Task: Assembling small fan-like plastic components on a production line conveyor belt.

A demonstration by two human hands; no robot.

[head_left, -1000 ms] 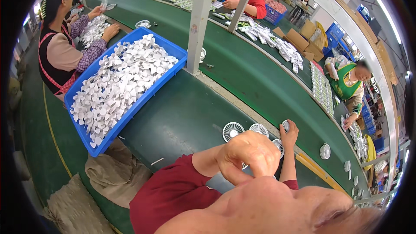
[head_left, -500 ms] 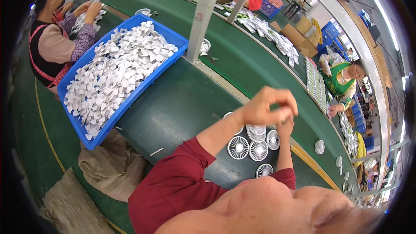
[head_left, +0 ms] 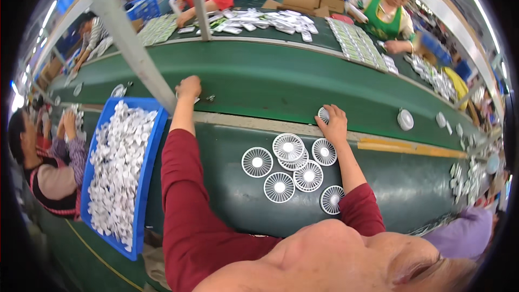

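My left hand (head_left: 188,87) reaches far forward over the belt beside the metal post, its fingers curled round a white fan part that they mostly hide; only a sliver of white shows under them. A small dark-and-light piece (head_left: 211,98) lies on the belt just right of it. At the belt's near edge, my right hand (head_left: 333,123) grips a round white fan grille (head_left: 323,114) by its rim. Nearer to me on the dark table, several similar grilles lie loosely grouped: a front one (head_left: 279,187), a left one (head_left: 257,162), and others partly overlapping, like the upper one (head_left: 288,147).
A blue crate (head_left: 141,205) full of small white fan blades stands at the left, near a metal post (head_left: 130,38). Across the green belt (head_left: 259,70), co-workers sit among white parts. A white round housing (head_left: 405,119) rests on the belt at right. Yellow strips (head_left: 411,148) edge the table.
The view has turned. My hands, close together above the grilles before, are now apart: the left has moved out to the white fan part by the post, the right holds a grille at the belt's edge.
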